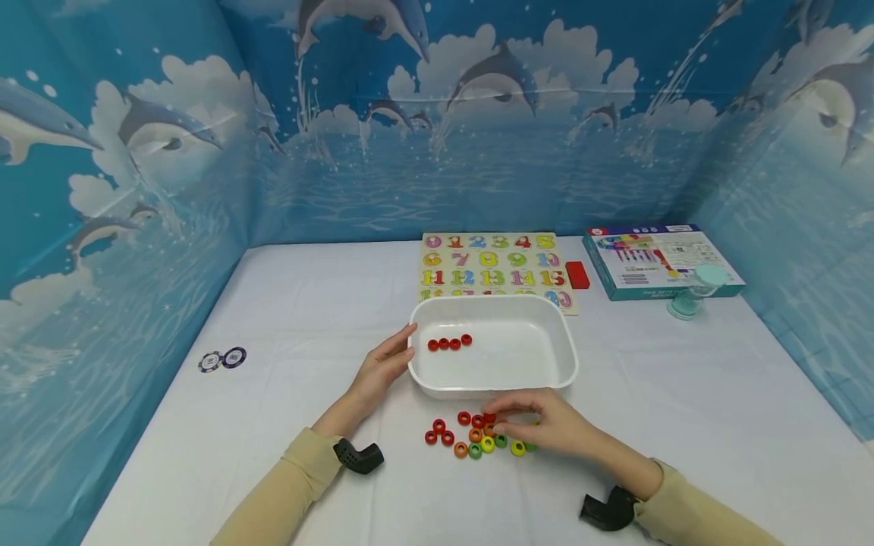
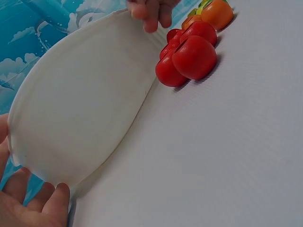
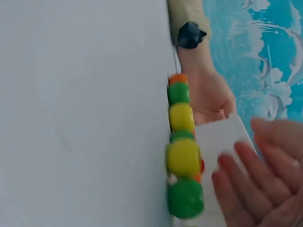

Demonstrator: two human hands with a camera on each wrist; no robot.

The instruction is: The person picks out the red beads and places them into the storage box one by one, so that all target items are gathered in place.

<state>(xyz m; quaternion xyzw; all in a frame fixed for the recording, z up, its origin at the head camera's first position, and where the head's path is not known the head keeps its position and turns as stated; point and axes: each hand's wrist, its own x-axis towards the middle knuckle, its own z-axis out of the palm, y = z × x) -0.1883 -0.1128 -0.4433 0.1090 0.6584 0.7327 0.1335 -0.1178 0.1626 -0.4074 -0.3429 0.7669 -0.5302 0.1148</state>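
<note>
Rests the left hand (image 1: 378, 371) against the left end of the white basin (image 1: 512, 356) — touches the rim and wall with fingers spread. Holds the right hand (image 1: 546, 421) over loose red, orange, yellow and green beads (image 1: 517, 448) lying before the basin, with fingers slightly apart and close to a red bead (image 1: 488, 418) — cannot tell whether touching it. Inside the basin, shows four red beads (image 1: 444, 343) lined up toward the left.

Booth-like setting: white-covered table (image 1: 655, 379), dolphin-print curtains (image 1: 410, 197).
</note>
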